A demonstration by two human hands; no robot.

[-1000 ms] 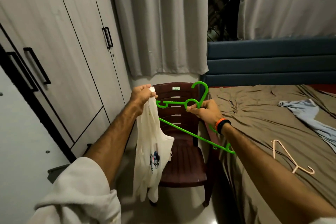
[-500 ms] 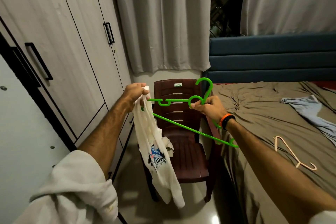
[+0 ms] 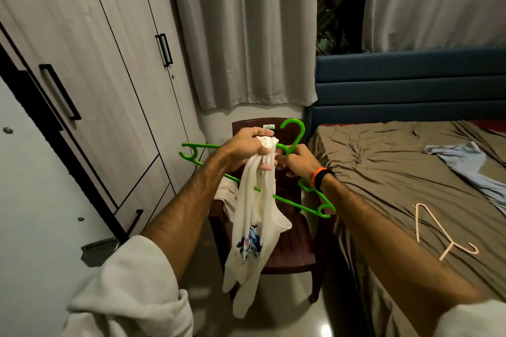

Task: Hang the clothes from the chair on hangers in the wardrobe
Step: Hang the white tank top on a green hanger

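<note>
My left hand (image 3: 247,148) grips the bunched top of a white printed shirt (image 3: 253,230), which hangs down in front of the brown plastic chair (image 3: 290,243). Right beside it, my right hand (image 3: 297,162) holds a green hanger (image 3: 294,133) near its hook. The hanger's bar runs behind the shirt, one end jutting out left and the other low on the right. A beige garment (image 3: 226,194) lies on the chair seat, partly hidden by my arm. The wardrobe (image 3: 90,68) stands at the left with its doors closed.
A bed with a brown sheet (image 3: 397,172) fills the right side, close to the chair. On it lie a pale pink hanger (image 3: 438,230) and a light blue garment (image 3: 471,167). Grey curtains (image 3: 243,30) hang behind the chair. A white panel (image 3: 35,200) stands at the near left.
My left hand has carried the shirt's top rightward to meet my right hand at the hanger's hook. The hanger's left end now sticks out past my left wrist.
</note>
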